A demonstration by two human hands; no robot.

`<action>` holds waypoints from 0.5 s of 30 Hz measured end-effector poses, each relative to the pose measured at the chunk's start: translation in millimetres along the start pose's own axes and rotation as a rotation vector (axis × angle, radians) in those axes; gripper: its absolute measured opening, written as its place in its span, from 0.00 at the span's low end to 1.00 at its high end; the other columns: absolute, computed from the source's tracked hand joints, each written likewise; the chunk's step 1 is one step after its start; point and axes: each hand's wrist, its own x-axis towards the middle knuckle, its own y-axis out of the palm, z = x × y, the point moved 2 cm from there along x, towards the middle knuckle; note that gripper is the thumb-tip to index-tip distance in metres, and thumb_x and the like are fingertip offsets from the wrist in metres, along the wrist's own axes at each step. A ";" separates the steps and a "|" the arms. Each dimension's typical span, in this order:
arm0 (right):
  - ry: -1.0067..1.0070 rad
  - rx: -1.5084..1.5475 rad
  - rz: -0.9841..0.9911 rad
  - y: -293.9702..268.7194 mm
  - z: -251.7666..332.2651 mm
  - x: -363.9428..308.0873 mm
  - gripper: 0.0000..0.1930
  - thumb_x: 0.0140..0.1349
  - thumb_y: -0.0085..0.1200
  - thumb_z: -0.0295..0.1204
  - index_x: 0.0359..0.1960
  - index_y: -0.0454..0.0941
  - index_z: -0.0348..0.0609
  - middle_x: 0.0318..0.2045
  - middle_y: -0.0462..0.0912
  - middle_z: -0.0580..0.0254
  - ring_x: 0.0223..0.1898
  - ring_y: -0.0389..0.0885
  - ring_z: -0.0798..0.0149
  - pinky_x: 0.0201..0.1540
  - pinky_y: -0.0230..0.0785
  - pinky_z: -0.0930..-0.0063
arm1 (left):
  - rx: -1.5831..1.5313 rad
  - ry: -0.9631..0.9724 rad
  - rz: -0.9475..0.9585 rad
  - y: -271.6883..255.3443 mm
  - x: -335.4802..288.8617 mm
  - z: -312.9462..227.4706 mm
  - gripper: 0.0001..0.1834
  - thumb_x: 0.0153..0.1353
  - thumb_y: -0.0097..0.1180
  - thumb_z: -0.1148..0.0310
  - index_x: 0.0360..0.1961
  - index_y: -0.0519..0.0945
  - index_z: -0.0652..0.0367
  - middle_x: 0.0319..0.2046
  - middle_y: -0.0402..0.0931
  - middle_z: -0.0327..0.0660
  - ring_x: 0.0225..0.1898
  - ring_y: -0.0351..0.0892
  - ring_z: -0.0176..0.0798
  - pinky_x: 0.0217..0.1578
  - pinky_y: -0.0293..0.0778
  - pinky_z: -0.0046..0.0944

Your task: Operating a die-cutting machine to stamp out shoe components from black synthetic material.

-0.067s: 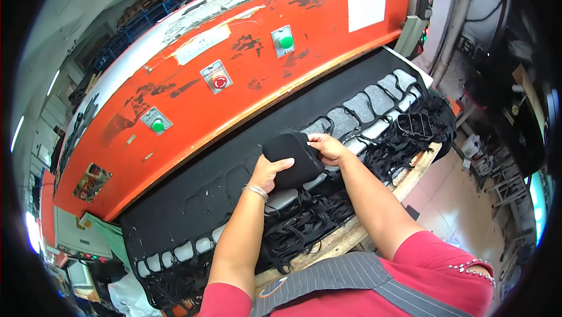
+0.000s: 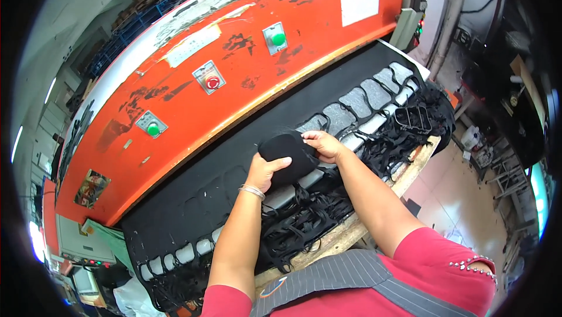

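A black piece of soft, padded-looking material with rounded corners is held up above the bed of the orange machine. My left hand grips its left side, thumb lying across the front face and fingers hidden behind. At its upper right edge, my right hand has thumb and forefinger pinched on the rim; the other fingers curl underneath. Below the pad lie grey metal cutting dies and a row of small grey shapes on the black bed.
Tangled black offcut strips heap along the near side, beside a worn wooden edge. The orange press front rises beyond, carrying two green buttons and a red stop button. A tiled floor shows at right.
The whole view shifts slightly. Both hands stay on the black pad, and my right hand's pinch sits a little closer along its upper edge.
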 end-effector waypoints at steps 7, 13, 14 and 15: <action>-0.130 -0.964 -0.328 39.1 32.5 -15.5 0.10 0.63 0.57 0.30 0.43 0.78 0.39 0.34 0.80 0.67 0.38 0.76 0.73 0.44 0.69 0.76 | -0.426 0.212 0.039 -12.5 -64.4 -10.3 0.33 0.46 0.65 0.73 0.56 0.70 0.66 0.49 0.76 0.46 0.53 0.75 0.47 0.54 0.71 0.46; -0.760 -1.135 0.284 147.3 54.7 -68.6 0.21 0.62 0.56 0.44 0.48 0.76 0.42 0.41 0.79 0.54 0.43 0.78 0.52 0.48 0.69 0.61 | -0.387 0.343 -0.033 -23.4 -121.3 -13.4 0.32 0.44 0.62 0.78 0.55 0.71 0.66 0.51 0.75 0.48 0.52 0.75 0.50 0.56 0.70 0.47; -0.736 -1.261 0.304 141.9 41.5 -61.1 0.22 0.62 0.54 0.47 0.48 0.76 0.42 0.40 0.81 0.53 0.42 0.79 0.49 0.46 0.71 0.61 | -0.387 0.348 -0.028 -25.8 -126.2 -12.2 0.32 0.44 0.62 0.78 0.55 0.71 0.66 0.51 0.75 0.48 0.52 0.75 0.50 0.56 0.70 0.47; -0.318 -1.207 0.282 130.1 25.5 -52.2 0.23 0.61 0.53 0.50 0.47 0.77 0.45 0.39 0.82 0.52 0.43 0.81 0.49 0.45 0.71 0.60 | -0.417 0.384 -0.083 -33.7 -136.9 -8.9 0.31 0.46 0.61 0.76 0.56 0.70 0.65 0.52 0.74 0.50 0.54 0.74 0.51 0.57 0.68 0.49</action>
